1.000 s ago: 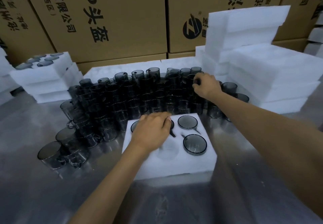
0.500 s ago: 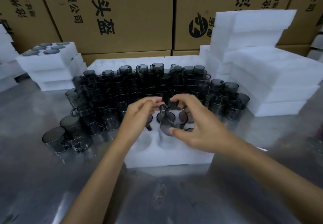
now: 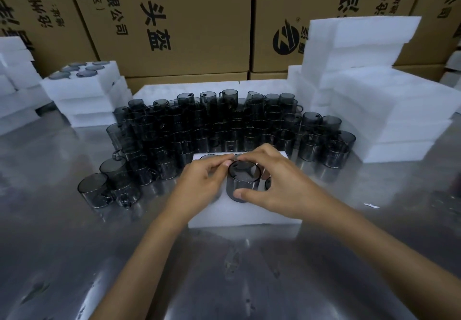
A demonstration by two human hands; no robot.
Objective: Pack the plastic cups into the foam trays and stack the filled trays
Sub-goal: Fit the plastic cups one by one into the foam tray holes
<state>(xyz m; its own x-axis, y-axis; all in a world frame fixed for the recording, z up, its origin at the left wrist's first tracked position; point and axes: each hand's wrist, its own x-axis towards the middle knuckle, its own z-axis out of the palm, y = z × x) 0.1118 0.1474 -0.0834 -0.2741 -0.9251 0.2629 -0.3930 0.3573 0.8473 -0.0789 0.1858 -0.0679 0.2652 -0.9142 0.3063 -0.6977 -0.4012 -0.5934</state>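
Boxes: brown cardboard with black print, stacked as a wall behind everything.
Table: shiny metal, taken up by foam and cups.
Foam stack: plain white slabs piled at the right, just beside the cups.
Filled trays: stacked at the left rear, dark cup rims seen in the top one.
Loose cups: smoky grey plastic, crowded upright behind the front tray.
Front tray: white foam, set near the table middle, under both hands.
Right hand: fingers and thumb are curled round the held cup.
Left hand: fingertips are pinched at the cup's rim.
Held cup: upright over the tray's near side, gripped by both hands.
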